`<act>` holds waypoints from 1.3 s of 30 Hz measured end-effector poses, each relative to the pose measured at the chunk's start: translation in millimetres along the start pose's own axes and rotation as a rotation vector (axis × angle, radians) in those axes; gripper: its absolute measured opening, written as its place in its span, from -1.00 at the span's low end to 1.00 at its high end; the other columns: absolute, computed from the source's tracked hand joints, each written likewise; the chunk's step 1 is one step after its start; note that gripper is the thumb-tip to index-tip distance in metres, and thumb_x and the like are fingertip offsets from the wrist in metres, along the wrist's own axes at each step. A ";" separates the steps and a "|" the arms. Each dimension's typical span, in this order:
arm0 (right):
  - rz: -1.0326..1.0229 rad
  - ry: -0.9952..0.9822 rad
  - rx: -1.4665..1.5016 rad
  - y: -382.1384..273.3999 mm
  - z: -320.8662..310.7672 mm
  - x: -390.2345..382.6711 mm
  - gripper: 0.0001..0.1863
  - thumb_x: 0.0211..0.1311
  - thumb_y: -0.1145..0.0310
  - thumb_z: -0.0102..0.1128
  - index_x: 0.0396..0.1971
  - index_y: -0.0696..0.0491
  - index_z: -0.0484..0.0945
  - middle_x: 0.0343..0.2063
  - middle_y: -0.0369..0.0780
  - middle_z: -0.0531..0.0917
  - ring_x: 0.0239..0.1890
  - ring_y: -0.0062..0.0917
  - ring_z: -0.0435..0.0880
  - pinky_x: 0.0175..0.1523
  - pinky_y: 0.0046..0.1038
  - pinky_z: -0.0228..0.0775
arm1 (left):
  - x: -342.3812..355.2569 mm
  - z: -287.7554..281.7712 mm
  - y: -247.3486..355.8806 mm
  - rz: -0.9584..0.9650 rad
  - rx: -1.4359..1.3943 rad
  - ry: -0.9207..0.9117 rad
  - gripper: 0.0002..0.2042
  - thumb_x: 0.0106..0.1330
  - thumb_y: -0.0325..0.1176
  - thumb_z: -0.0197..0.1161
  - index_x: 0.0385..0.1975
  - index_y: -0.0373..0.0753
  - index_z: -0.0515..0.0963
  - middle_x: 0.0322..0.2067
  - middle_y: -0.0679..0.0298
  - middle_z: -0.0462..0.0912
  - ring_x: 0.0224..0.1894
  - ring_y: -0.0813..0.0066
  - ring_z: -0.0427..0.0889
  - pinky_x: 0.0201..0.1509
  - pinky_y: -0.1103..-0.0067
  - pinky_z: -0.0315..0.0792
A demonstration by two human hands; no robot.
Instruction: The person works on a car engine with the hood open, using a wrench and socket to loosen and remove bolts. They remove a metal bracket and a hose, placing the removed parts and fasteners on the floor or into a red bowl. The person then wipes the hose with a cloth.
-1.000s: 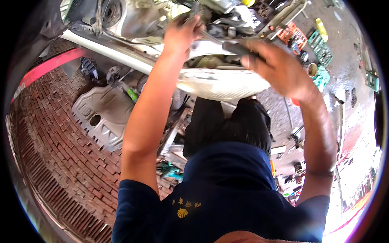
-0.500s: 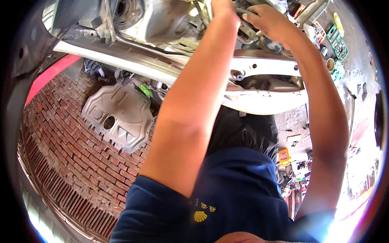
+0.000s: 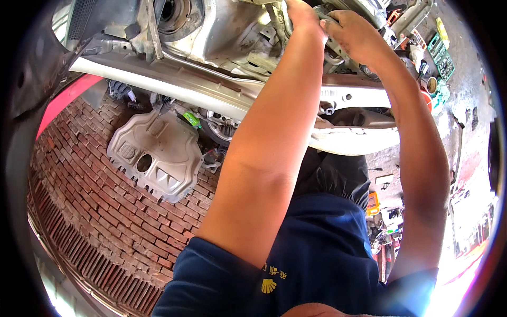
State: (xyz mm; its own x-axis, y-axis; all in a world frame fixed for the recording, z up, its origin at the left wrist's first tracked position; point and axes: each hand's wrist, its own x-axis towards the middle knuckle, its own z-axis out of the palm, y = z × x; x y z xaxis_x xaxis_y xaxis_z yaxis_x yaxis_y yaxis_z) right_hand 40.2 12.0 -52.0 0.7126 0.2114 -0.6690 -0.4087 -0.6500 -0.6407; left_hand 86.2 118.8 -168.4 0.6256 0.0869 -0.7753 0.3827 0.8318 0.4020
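My left hand (image 3: 302, 16) reaches into the car's front-end bay at the top edge; its fingers are mostly hidden. Just right of it my right hand (image 3: 354, 37) has curled fingers on a dark piece among metal parts, too obscured to name. Below them runs the white front crossmember (image 3: 362, 96) with holes, with a pale curved panel (image 3: 359, 141) under it. A round strut mount (image 3: 173, 18) sits in the grey bodywork to the left.
A silver plastic-or-metal shield (image 3: 158, 150) lies on brick paving (image 3: 105, 179) at lower left, near a green object (image 3: 191, 119). A red panel (image 3: 68, 98) borders the left. Green tool cases (image 3: 439, 55), an orange case (image 3: 373, 203) and scattered parts lie at right.
Both hands moved up and right, deeper into the bay. The black-handled tool seen clearly a second ago is no longer clearly visible. The view shifted, exposing more bodywork.
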 end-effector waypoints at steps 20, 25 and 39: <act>-0.006 0.078 -0.432 -76.5 -23.1 8.6 -0.47 0.41 -0.05 -0.07 -0.19 0.14 0.66 -0.15 0.00 0.72 0.01 -0.13 0.69 0.10 -0.12 0.50 | -0.7 -7.3 7.2 -0.084 0.002 -0.016 -0.53 0.49 0.11 -0.12 -0.10 -0.19 0.52 -0.22 0.24 0.60 -0.20 0.29 0.62 -0.12 0.32 0.56; -0.031 0.138 -0.447 -84.2 -18.7 14.4 -0.47 0.40 -0.06 -0.05 -0.15 0.10 0.71 -0.18 -0.03 0.75 -0.03 -0.13 0.72 0.14 -0.07 0.52 | -0.3 -7.3 -2.4 -0.131 0.029 -0.017 -0.54 0.49 0.09 -0.12 -0.13 -0.20 0.52 -0.23 0.24 0.61 -0.19 0.29 0.63 -0.11 0.32 0.56; -0.193 0.185 -0.411 -46.8 -3.2 17.4 -0.56 0.40 0.05 -0.03 -0.19 0.08 0.73 -0.28 -0.02 0.77 -0.16 -0.09 0.76 0.04 -0.07 0.59 | 6.6 -28.8 4.1 -0.202 0.134 0.059 -0.56 0.49 0.04 -0.13 -0.20 -0.22 0.53 -0.27 0.22 0.62 -0.19 0.30 0.63 -0.10 0.34 0.56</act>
State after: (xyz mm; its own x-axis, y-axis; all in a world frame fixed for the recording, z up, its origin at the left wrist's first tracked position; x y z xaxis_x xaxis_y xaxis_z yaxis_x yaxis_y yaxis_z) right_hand 73.6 43.8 -32.4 0.8579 0.2476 -0.4503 -0.0267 -0.8537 -0.5201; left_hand 72.3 138.5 -185.9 0.4877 -0.0389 -0.8721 0.5854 0.7557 0.2936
